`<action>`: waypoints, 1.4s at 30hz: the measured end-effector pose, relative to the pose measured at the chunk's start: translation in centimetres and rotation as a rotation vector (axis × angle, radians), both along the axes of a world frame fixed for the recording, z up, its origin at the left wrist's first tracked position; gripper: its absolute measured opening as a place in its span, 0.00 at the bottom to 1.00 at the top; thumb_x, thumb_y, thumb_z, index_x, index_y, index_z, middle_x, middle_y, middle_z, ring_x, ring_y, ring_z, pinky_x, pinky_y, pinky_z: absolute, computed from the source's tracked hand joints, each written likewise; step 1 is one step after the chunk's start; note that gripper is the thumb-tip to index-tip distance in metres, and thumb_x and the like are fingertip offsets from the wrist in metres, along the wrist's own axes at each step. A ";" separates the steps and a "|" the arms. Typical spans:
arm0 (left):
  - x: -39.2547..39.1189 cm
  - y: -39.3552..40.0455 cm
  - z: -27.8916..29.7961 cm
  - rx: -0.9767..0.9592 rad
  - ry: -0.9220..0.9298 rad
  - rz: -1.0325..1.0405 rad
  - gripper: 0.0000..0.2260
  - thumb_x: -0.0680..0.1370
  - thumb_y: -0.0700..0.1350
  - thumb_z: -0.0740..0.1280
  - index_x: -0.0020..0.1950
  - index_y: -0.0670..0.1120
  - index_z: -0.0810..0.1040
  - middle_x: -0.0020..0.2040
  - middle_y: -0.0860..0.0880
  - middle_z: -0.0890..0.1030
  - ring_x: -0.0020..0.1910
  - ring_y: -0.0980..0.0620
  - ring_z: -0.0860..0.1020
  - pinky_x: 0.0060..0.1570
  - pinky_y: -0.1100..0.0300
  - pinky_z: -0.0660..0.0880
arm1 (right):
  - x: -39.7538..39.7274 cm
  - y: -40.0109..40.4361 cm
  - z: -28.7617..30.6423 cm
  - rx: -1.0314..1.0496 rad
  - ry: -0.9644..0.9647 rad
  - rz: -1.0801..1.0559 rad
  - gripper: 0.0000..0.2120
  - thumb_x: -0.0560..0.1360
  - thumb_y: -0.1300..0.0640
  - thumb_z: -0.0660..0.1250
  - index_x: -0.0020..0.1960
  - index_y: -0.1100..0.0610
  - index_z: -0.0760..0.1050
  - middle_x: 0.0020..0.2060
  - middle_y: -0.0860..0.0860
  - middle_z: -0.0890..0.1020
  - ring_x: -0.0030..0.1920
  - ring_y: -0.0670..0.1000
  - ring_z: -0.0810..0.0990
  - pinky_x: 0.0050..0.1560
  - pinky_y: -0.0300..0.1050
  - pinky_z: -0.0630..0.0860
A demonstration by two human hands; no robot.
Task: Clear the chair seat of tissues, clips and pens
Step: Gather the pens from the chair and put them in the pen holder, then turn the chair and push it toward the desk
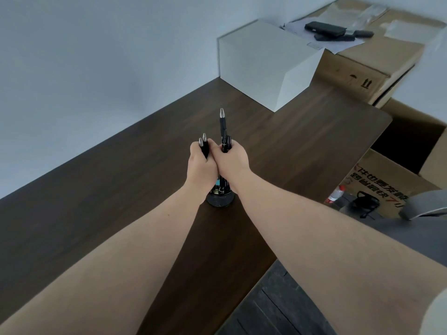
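Note:
Both hands meet above a dark round pen holder [220, 198] that stands on the dark wooden desk [116, 189]. My left hand [202, 165] is closed around two black pens [204, 147] with silver tips pointing up. My right hand [233, 163] grips a few more black pens [223, 131], one sticking up higher than the others. The lower ends of the pens are hidden behind my hands, over the holder. The chair seat is not in view; only a grey chair part [425, 206] shows at the right.
A white box [263, 66] sits at the desk's far end. Beyond it is a cardboard box [377, 54] with black items on top. Open cartons [377, 184] and a bottle [335, 194] stand on the floor at the right.

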State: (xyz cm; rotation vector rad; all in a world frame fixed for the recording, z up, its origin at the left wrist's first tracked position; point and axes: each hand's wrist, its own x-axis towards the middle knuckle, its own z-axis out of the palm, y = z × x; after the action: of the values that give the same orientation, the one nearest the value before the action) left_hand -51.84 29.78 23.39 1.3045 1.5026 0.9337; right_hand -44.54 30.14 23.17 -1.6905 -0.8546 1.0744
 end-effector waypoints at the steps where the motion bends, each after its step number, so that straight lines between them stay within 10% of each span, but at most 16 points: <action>1: -0.1 0.0 -0.1 0.003 0.023 -0.008 0.03 0.81 0.42 0.57 0.50 0.43 0.65 0.39 0.53 0.71 0.37 0.54 0.71 0.36 0.60 0.70 | 0.0 -0.1 -0.2 -0.003 -0.008 0.003 0.16 0.74 0.47 0.68 0.35 0.52 0.67 0.32 0.47 0.74 0.38 0.52 0.75 0.49 0.53 0.77; 8: -0.6 -0.4 0.0 0.017 0.121 -0.084 0.20 0.77 0.35 0.58 0.68 0.48 0.63 0.60 0.46 0.74 0.56 0.47 0.75 0.58 0.52 0.75 | 0.4 -0.8 0.0 0.053 -0.139 0.095 0.14 0.74 0.50 0.70 0.54 0.57 0.73 0.43 0.50 0.78 0.45 0.50 0.78 0.48 0.46 0.76; 14: -0.9 -0.7 0.9 0.011 0.161 -0.145 0.29 0.73 0.29 0.60 0.70 0.49 0.64 0.65 0.48 0.71 0.63 0.47 0.72 0.59 0.52 0.75 | 1.2 -1.4 0.7 0.050 -0.268 0.174 0.22 0.74 0.53 0.69 0.67 0.53 0.69 0.60 0.52 0.78 0.60 0.51 0.76 0.53 0.41 0.72; 20: -1.5 -0.9 1.6 0.105 0.339 -0.196 0.31 0.76 0.38 0.65 0.76 0.49 0.58 0.78 0.50 0.57 0.77 0.51 0.55 0.75 0.55 0.55 | 2.3 -2.9 1.4 0.091 -0.407 0.197 0.29 0.75 0.52 0.69 0.73 0.53 0.63 0.71 0.48 0.70 0.72 0.50 0.67 0.68 0.46 0.66; 42: 12.3 -23.7 4.9 0.096 0.538 -0.432 0.29 0.78 0.48 0.64 0.77 0.53 0.55 0.79 0.52 0.54 0.78 0.50 0.52 0.76 0.49 0.53 | 20.7 -29.9 1.2 -0.053 -0.458 0.149 0.35 0.76 0.42 0.63 0.77 0.47 0.51 0.77 0.48 0.58 0.77 0.51 0.56 0.74 0.56 0.60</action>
State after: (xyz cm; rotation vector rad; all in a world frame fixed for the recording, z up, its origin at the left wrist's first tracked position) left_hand -39.55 6.08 28.33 1.9609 1.4772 0.3911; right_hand -23.84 0.23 24.42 -1.9792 -1.2666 0.8186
